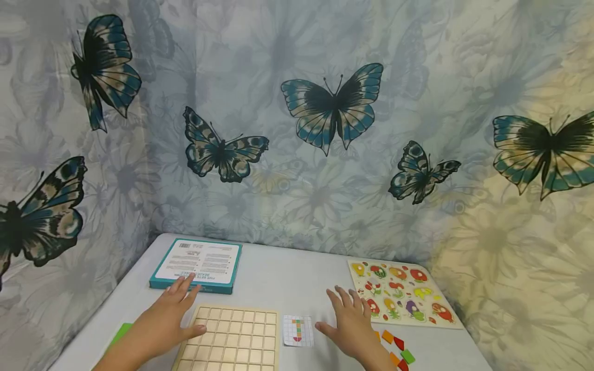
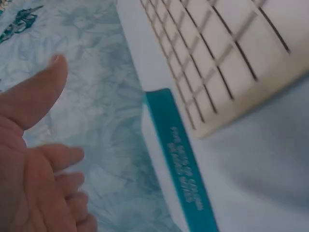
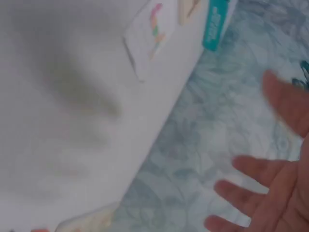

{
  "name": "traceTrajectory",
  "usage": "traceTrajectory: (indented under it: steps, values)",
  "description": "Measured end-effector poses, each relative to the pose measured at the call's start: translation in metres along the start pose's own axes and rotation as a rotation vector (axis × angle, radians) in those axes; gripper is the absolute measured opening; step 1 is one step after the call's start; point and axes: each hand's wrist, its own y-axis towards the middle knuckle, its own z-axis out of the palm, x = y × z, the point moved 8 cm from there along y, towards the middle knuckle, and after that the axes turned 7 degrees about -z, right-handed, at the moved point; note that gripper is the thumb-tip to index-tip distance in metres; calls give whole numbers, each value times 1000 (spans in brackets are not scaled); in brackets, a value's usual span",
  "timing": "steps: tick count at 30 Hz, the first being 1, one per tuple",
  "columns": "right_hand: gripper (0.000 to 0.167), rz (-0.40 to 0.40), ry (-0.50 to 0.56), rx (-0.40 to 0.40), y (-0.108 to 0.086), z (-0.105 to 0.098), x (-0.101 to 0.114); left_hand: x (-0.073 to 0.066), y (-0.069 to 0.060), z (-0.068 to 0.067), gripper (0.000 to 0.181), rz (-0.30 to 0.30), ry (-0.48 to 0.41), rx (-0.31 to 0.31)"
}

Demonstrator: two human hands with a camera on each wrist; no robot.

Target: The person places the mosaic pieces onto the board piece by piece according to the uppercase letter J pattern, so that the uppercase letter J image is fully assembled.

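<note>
My left hand hovers over the left edge of a wooden grid board, fingers spread and holding nothing. In the left wrist view its thumb and fingers are apart, with the board beyond. My right hand is raised over the table between a small pattern card and several coloured pieces. Its fingers are spread with nothing in them. The card carries a grid with a hook-like shape in orange, green and red. Part of the pieces is hidden behind the right wrist.
A teal-edged box lies at the back left of the white table. At the back right is a board with fruit and vegetable pictures. Something green shows beside the left forearm. A butterfly-patterned cloth stands behind.
</note>
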Motion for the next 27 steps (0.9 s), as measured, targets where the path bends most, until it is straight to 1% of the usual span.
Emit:
traceTrajectory:
  steps: [2, 4, 6, 7, 11, 13, 15, 18, 21, 24, 27]
  values:
    - [66, -54, -34, 27, 11, 9, 5, 7, 4, 8, 100, 7, -28, 102]
    - [53, -103, -64, 61, 21, 21, 9, 14, 8, 17, 101, -9, -52, 204]
    - [49, -145, -84, 98, 30, 35, 14, 23, 9, 30, 102, -46, -54, 294]
    - [49, -157, -89, 119, 33, 43, 16, 26, 9, 35, 102, -60, -49, 326]
    - [50, -222, -100, 157, 39, 70, 26, 34, 6, 59, 99, -86, 9, 414]
    - [50, -240, -99, 156, 38, 78, 28, 33, 3, 67, 98, -82, 42, 428]
    - [51, -257, -110, 142, 35, 82, 30, 34, 0, 72, 97, -83, 76, 428]
    - [50, -264, -122, 128, 34, 83, 30, 34, -2, 72, 96, -77, 85, 407]
    - [50, -267, -141, 122, 34, 82, 29, 34, -2, 71, 98, -52, 83, 395]
    - [49, -269, -156, 120, 35, 80, 27, 35, 0, 71, 100, -22, 81, 399]
    - [48, -273, -165, 118, 36, 78, 25, 37, 3, 73, 102, -13, 85, 408]
